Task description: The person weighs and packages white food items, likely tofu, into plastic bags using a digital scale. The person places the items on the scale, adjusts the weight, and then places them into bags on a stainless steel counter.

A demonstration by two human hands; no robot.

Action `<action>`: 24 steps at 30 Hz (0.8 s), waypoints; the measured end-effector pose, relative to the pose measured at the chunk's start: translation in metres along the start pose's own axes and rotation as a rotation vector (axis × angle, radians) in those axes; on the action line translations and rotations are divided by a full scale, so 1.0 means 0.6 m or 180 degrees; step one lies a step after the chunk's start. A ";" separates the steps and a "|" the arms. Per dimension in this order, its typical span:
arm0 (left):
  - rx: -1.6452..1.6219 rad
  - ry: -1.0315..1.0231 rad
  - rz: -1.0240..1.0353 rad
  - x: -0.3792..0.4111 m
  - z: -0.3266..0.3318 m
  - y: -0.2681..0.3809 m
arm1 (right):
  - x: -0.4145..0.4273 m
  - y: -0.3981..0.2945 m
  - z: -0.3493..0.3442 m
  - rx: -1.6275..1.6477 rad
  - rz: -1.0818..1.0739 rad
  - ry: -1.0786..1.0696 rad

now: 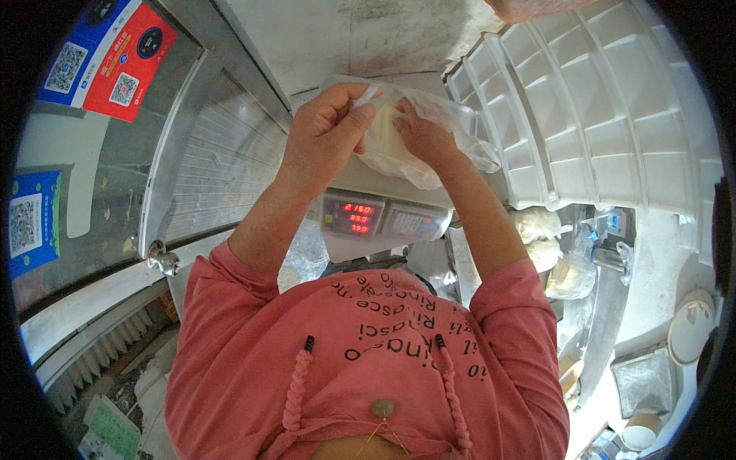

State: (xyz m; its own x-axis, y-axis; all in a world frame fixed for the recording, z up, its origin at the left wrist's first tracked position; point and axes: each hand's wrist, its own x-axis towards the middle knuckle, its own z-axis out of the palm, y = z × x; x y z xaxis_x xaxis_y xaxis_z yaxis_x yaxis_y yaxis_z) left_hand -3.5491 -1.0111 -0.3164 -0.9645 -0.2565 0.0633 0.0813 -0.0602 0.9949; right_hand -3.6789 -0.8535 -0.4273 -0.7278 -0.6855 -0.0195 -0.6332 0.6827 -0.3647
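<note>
My left hand (328, 135) pinches the gathered edge of a clear plastic bag (425, 178) between thumb and fingers. Pale yellowish, flat-looking contents (382, 129) show through the film. On the bag's right side, my right hand (422, 132) has bent fingers against or just inside the film, touching or close to the contents; whether they grip anything is unclear. The bag lies over a clear plastic tray (463, 115) above an electronic scale (385, 218). Red digits glow on the scale's front panel, which faces me. The bag hides most of the weighing surface.
White ribbed plastic crates (592, 115) rise at the right, above several bags of pale contents (543, 247). To the left is a framed door or window with a round metal knob (164, 259) and printed code signs (129, 63). A pinkish object (535, 7) is cut off at the top edge.
</note>
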 end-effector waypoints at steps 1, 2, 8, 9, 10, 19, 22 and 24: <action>-0.0012 0.0001 0.0003 0.000 0.000 -0.002 | 0.000 0.004 0.005 -0.0110 -0.0204 0.0197; -0.0024 0.0001 0.0006 -0.001 0.000 -0.003 | -0.001 0.008 0.008 -0.0221 -0.0408 0.0394; 0.0015 0.0040 -0.0039 -0.007 -0.005 -0.001 | -0.003 -0.001 0.005 -0.0004 -0.0329 0.0362; 0.0032 0.0030 -0.0054 -0.008 -0.005 0.000 | -0.005 -0.001 0.007 -0.0056 -0.0431 0.0545; 0.0049 0.0020 -0.0070 -0.008 -0.005 0.002 | -0.006 0.000 0.008 -0.0122 -0.0543 0.0670; 0.0367 -0.0072 -0.0146 -0.010 -0.014 0.006 | -0.027 0.000 -0.021 0.0555 -0.0555 0.0745; 0.0286 0.0172 0.0337 -0.009 -0.012 -0.015 | -0.058 -0.034 -0.092 0.0786 -0.0807 0.0629; 0.0995 0.0477 0.1140 -0.005 -0.011 -0.016 | -0.079 -0.051 -0.132 0.0551 -0.1549 0.1002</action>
State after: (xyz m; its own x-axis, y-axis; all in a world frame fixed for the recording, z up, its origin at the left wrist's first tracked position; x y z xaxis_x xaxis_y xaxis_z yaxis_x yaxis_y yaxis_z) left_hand -3.5454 -1.0161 -0.3264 -0.8411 -0.3456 0.4161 0.2995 0.3431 0.8903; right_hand -3.6461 -0.8221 -0.3417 -0.4250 -0.7829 0.4544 -0.8802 0.2402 -0.4093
